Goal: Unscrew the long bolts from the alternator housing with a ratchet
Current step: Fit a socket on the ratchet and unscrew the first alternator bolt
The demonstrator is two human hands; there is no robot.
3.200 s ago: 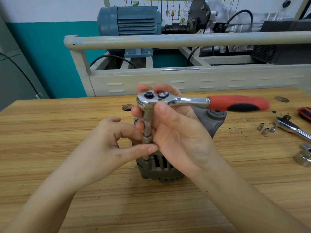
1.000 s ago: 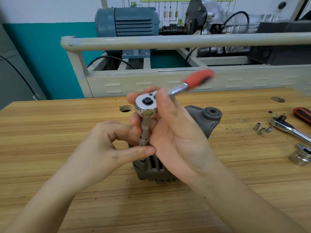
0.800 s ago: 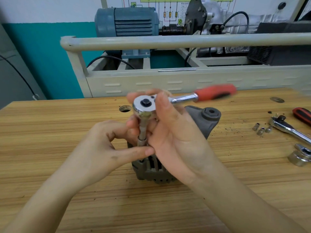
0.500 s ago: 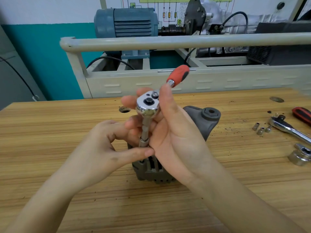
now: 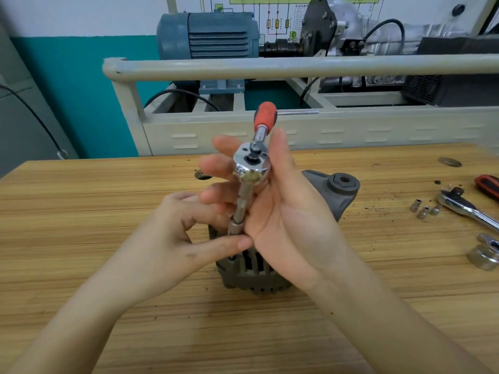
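Note:
A grey alternator housing stands on the wooden bench, mostly hidden behind my hands. A chrome ratchet with a red handle sits on top of a long extension bar with a socket that points down onto the housing's near left edge. My right hand holds the ratchet head, thumb up beside it and fingers curled behind the bar. My left hand pinches the socket's lower end between thumb and fingers. The bolt itself is hidden.
At the right of the bench lie three small sockets, a second chrome ratchet, a red-handled tool and a large socket. A beige rail frame with a blue motor stands behind the bench.
The red handle has swung back and forth, from pointing right to pointing away from me. Both hands and the alternator have stayed in the same place.

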